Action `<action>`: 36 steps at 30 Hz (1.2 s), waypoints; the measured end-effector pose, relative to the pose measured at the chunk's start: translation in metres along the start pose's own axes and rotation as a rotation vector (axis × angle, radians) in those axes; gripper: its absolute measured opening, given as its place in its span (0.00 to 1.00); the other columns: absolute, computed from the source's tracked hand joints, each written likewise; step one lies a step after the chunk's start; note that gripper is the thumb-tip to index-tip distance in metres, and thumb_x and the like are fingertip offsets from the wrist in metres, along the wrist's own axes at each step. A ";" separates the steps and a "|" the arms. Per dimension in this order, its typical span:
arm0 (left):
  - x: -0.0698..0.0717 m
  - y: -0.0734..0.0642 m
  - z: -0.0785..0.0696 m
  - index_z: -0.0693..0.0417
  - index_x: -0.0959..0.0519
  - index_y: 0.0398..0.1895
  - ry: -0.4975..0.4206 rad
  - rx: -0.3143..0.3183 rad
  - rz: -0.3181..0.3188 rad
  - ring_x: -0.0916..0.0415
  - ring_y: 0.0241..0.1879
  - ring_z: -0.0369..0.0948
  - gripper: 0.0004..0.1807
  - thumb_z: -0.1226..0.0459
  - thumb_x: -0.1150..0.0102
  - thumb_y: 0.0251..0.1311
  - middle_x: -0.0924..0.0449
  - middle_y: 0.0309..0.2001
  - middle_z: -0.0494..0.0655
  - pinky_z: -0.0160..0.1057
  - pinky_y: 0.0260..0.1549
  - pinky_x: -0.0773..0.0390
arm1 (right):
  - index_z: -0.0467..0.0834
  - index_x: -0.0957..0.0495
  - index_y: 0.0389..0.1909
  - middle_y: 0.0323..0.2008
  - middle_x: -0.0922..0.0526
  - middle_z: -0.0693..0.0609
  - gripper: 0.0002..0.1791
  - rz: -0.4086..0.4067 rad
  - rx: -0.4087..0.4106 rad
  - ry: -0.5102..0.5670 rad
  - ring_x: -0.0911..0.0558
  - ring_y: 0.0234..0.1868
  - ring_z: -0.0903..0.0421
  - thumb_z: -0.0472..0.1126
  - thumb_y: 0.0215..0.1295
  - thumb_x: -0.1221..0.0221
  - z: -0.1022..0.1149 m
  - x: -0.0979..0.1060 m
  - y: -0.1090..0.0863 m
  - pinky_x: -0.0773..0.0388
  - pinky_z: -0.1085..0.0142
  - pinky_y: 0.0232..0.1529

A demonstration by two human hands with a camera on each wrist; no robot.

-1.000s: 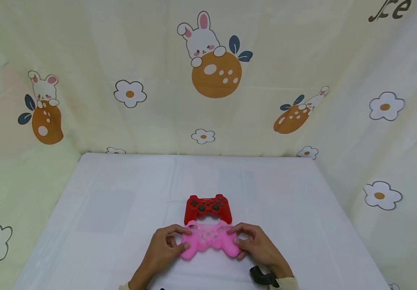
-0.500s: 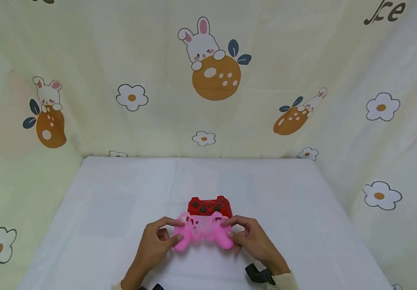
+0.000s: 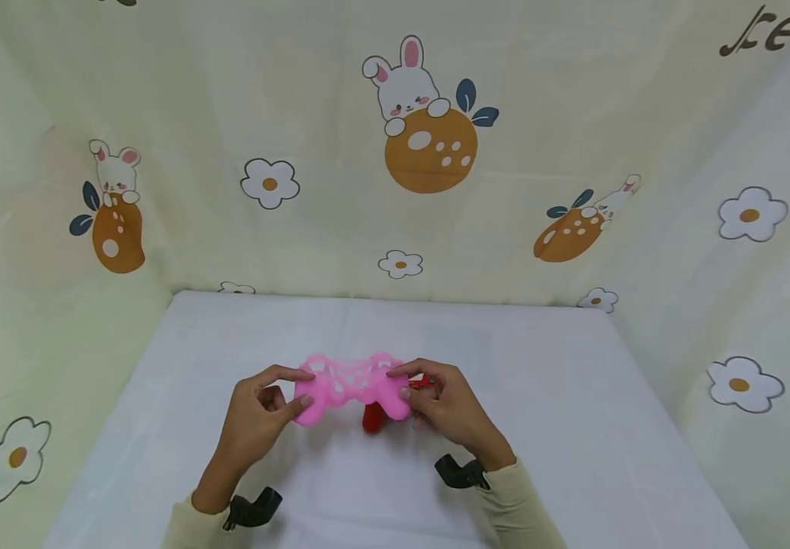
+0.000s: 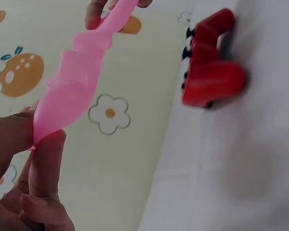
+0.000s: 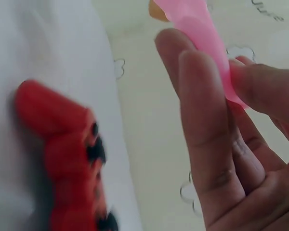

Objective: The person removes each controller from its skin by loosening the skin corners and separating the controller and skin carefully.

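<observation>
A pink silicone controller cover (image 3: 350,389) is stretched between both hands above the table. My left hand (image 3: 258,408) pinches its left grip, thumb on the near face. The right hand (image 3: 446,400) pinches the opposite grip the same way. In the left wrist view the cover (image 4: 72,91) shows edge-on, thin and floppy, well apart from the table. A red game controller (image 4: 212,62) with dark buttons and sticks lies on the table below. In the head view the cover and right hand hide most of that controller (image 3: 373,418).
The white-covered table (image 3: 539,427) reaches back to a cream curtain (image 3: 326,229) printed with rabbits and flowers, which also hangs at both sides. Dark wrist cameras (image 3: 254,509) are strapped at both wrists, below the hands.
Both hands have raised the pink cover off its spot in front of the red controller and moved it up and left. It now overlaps the controller in the head view.
</observation>
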State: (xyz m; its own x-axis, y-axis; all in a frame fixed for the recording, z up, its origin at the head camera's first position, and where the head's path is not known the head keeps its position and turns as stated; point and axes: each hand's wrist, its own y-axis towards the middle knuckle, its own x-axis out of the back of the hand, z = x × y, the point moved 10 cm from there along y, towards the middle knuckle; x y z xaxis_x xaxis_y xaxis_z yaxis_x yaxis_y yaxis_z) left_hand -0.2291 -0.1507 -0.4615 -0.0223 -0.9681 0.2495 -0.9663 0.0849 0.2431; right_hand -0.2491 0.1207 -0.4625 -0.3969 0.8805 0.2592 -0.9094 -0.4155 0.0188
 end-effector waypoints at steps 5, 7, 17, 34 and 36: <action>0.029 0.017 0.007 0.48 0.11 0.49 0.031 0.013 -0.023 0.39 0.16 0.34 0.14 0.66 0.24 0.61 0.17 0.36 0.49 0.35 0.13 0.39 | 0.54 0.16 0.58 0.58 0.13 0.49 0.16 0.009 0.002 0.014 0.13 0.28 0.33 0.36 0.75 0.36 0.012 -0.015 0.033 0.12 0.49 0.32; 0.042 0.024 0.011 0.48 0.12 0.50 0.037 0.033 -0.033 0.38 0.17 0.35 0.14 0.66 0.24 0.62 0.16 0.42 0.48 0.36 0.13 0.39 | 0.55 0.16 0.59 0.61 0.15 0.50 0.16 0.017 0.005 0.015 0.13 0.30 0.28 0.36 0.75 0.36 0.014 -0.022 0.048 0.12 0.47 0.33; 0.084 0.057 0.039 0.50 0.13 0.53 0.094 0.080 -0.064 0.39 0.19 0.36 0.16 0.64 0.24 0.62 0.15 0.49 0.52 0.37 0.15 0.40 | 0.52 0.16 0.59 0.62 0.19 0.50 0.17 0.025 0.023 0.046 0.07 0.33 0.45 0.33 0.75 0.38 0.004 -0.052 0.114 0.12 0.59 0.31; 0.100 0.080 0.120 0.48 0.13 0.57 0.206 0.315 -0.041 0.35 0.29 0.42 0.16 0.64 0.29 0.67 0.20 0.58 0.55 0.35 0.28 0.32 | 0.50 0.14 0.52 0.45 0.17 0.46 0.14 -0.076 -0.158 -0.079 0.08 0.26 0.51 0.31 0.71 0.33 -0.051 -0.095 0.163 0.13 0.63 0.28; 0.102 0.080 0.124 0.49 0.13 0.58 0.225 0.327 -0.031 0.33 0.34 0.44 0.16 0.64 0.30 0.68 0.20 0.60 0.56 0.36 0.33 0.30 | 0.50 0.14 0.51 0.44 0.18 0.46 0.14 -0.085 -0.180 -0.080 0.08 0.25 0.52 0.31 0.70 0.33 -0.054 -0.101 0.163 0.13 0.63 0.28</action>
State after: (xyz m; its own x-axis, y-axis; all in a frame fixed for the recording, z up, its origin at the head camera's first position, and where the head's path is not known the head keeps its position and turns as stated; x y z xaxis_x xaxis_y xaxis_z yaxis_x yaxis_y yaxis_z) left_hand -0.3399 -0.2716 -0.5328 0.0294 -0.8901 0.4549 -0.9971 -0.0579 -0.0488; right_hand -0.3639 -0.0232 -0.5376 -0.3131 0.8867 0.3402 -0.9496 -0.2866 -0.1269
